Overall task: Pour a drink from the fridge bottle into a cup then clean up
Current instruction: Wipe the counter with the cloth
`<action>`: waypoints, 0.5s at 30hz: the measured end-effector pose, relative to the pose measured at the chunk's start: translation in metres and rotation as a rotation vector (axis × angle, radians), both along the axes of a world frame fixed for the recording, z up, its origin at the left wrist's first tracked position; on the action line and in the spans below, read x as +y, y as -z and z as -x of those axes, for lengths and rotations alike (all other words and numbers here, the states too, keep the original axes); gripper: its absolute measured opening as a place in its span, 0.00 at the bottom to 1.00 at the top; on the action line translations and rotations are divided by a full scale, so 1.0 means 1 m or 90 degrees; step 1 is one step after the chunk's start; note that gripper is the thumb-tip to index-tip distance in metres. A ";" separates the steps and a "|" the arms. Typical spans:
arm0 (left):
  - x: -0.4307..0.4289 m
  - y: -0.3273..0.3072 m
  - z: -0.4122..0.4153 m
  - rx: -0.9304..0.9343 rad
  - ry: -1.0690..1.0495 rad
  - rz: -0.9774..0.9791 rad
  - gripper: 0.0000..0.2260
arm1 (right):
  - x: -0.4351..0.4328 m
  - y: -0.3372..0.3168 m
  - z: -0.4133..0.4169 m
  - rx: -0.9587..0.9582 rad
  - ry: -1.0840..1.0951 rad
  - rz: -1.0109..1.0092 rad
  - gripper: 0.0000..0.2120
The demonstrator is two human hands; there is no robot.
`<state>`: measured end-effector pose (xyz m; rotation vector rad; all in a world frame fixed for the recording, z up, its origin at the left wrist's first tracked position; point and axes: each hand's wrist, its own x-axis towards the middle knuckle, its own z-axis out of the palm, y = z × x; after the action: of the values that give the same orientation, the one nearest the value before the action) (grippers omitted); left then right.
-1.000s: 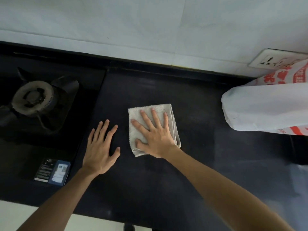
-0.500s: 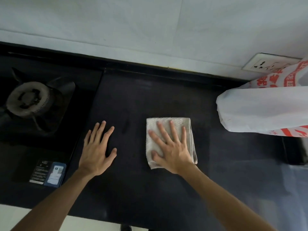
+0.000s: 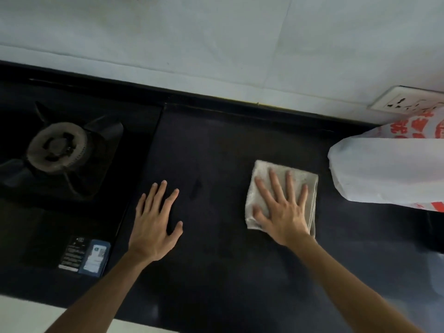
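A folded grey-white cloth lies flat on the dark countertop, right of centre. My right hand presses on it with straight, spread fingers. Flat on the bare counter to the left, near the stove's edge, rests my left hand, fingers spread and holding nothing. No bottle or cup is in view.
A gas stove burner sits at the left, with a label sticker on the stove's front. A white plastic bag with red print lies at the right, close to the cloth. A wall socket is above it.
My right hand has slid the cloth to the right across the counter, toward the bag. The left hand has stayed flat in about the same place.
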<state>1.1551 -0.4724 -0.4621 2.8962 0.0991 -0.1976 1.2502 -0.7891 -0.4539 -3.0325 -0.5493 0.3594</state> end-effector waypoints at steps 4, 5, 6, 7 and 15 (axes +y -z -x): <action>-0.001 0.000 -0.001 0.014 -0.002 -0.014 0.35 | 0.024 -0.001 -0.001 0.029 -0.020 -0.002 0.36; -0.001 0.000 -0.001 0.016 -0.003 -0.017 0.35 | 0.034 -0.001 -0.015 0.033 -0.030 -0.004 0.36; -0.002 0.000 -0.001 0.019 -0.006 -0.019 0.35 | 0.046 -0.001 -0.031 0.036 -0.041 -0.005 0.36; -0.002 -0.001 -0.001 0.021 -0.008 -0.021 0.35 | 0.061 0.000 -0.045 0.039 -0.047 -0.005 0.36; -0.003 -0.004 0.000 0.020 -0.001 -0.027 0.35 | 0.110 -0.004 -0.002 0.028 -0.184 -0.022 0.37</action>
<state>1.1555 -0.4749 -0.4579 2.9350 0.1130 -0.2430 1.2526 -0.6792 -0.4502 -2.9046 -0.9815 0.4201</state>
